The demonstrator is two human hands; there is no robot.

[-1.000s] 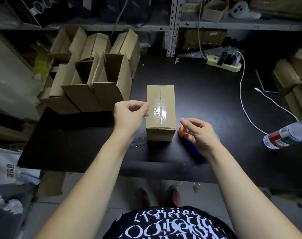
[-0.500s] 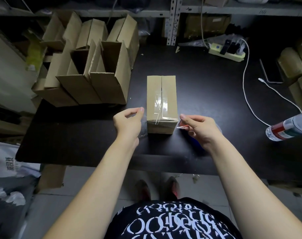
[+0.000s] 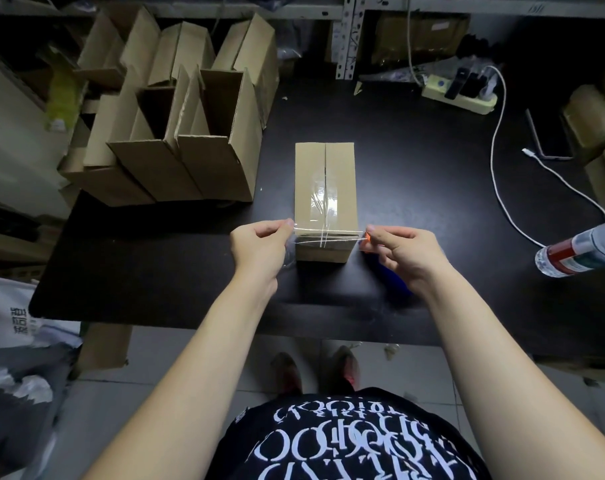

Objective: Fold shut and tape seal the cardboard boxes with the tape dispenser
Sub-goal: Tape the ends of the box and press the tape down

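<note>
Left hand [image 3: 259, 244] pinches one end of a clear tape strip [image 3: 325, 235], taut across the near top edge of the closed box [image 3: 325, 181], mid-table [image 3: 432, 168]. Right hand [image 3: 405, 251] pinches the other end, with the tape dispenser [image 3: 364, 247] partly hidden beneath. Best: lower it level, then smooth both ends down the sides.

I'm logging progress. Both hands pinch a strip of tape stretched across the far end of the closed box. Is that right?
Not quite. The head view shows the tape across the near end of the box, the end closest to the person, not the far end. The left hand and right hand do each pinch one end, and the box is closed.
</note>
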